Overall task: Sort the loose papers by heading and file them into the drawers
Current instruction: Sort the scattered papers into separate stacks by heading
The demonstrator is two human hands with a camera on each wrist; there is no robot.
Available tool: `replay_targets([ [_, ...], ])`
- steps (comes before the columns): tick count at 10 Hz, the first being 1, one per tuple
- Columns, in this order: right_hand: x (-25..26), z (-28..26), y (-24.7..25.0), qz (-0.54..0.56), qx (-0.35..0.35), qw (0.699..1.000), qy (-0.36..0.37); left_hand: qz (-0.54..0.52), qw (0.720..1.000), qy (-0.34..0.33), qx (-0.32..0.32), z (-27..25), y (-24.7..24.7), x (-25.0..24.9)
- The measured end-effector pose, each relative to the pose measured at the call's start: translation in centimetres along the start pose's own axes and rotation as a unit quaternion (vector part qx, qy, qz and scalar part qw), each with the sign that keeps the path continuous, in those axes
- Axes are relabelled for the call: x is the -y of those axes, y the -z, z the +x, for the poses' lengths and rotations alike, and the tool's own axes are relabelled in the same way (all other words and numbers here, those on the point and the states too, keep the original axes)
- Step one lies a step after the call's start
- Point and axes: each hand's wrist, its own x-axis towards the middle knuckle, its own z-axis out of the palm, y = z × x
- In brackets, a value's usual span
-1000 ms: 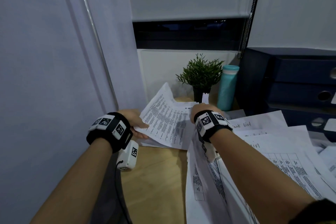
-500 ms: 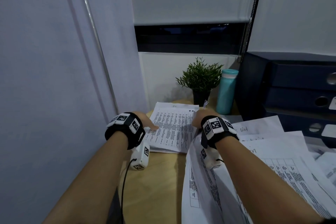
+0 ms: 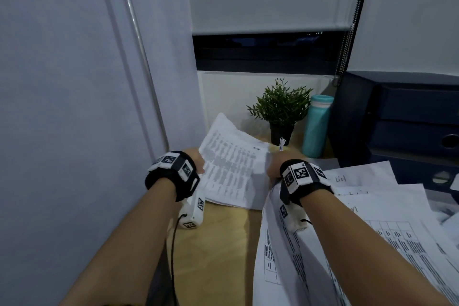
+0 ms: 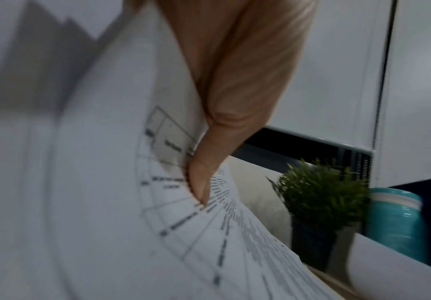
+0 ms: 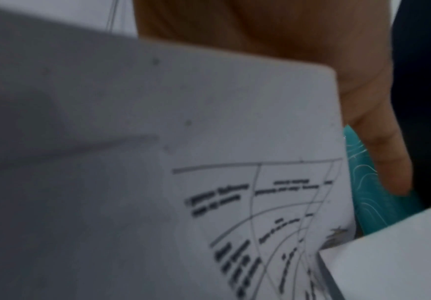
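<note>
Potted plant point(image 3: 282, 109) and teal bottle point(image 3: 317, 126) stand behind lifted papers point(image 3: 231, 169).

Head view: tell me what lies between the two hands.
A printed sheet, far corner lifted, spans from left hand to right hand; the head view shows it.

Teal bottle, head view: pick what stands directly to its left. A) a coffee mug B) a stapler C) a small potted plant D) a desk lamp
C: the small potted plant in a dark pot stands just left of the teal bottle, at the back of the wooden desk.
</note>
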Motion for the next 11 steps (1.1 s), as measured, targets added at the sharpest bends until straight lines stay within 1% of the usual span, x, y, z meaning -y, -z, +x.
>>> replay_targets([
  [1,0.5,-0.5,-0.3,-0.029,-0.021,0.999,-0.007,0.060,0.998,0.031,0.012,-0.6,0.2,2.5],
  [2,1.2,-0.7,-0.1,-0.005,-0.006,1.000,0.020,0.149,0.989,0.008,0.020,0.4,-0.7,5.1],
  [3,1.8,-0.9,0.8,0.017,0.003,1.000,0.000,0.157,0.987,0.024,0.007,0.7,-0.8,6.0],
  [4,2.4,-2.5,2.1,0.060,-0.023,0.998,-0.020,0.192,0.981,0.011,0.004,-0.3,-0.6,6.0],
  [5,2.9,-3.1,3.0,0.087,-0.098,0.991,-0.031,0.186,0.982,0.018,0.010,-1.2,-0.7,5.3],
  [6,3.7,-3.0,3.7,0.126,-0.107,0.986,0.002,0.157,0.987,0.017,-0.011,-1.4,-1.0,4.9],
  [7,4.3,-2.9,4.0,0.182,0.041,0.978,0.095,0.157,0.987,0.025,-0.007,-0.9,-1.0,4.9],
  [8,4.2,-2.6,3.0,0.110,0.193,0.971,0.094,0.160,0.986,0.031,-0.023,-1.0,-1.1,4.5],
  [9,2.9,-2.5,1.7,0.024,0.270,0.960,0.073,0.153,0.987,0.027,-0.051,-1.0,-1.2,4.4],
  [10,0.8,-2.2,0.8,-0.011,0.233,0.972,0.041,0.144,0.988,0.015,-0.055,-1.8,-1.3,4.8],
  [11,-0.9,-2.2,0.9,-0.003,0.202,0.979,0.024,0.124,0.991,0.012,-0.043,-2.1,-1.3,5.6],
])
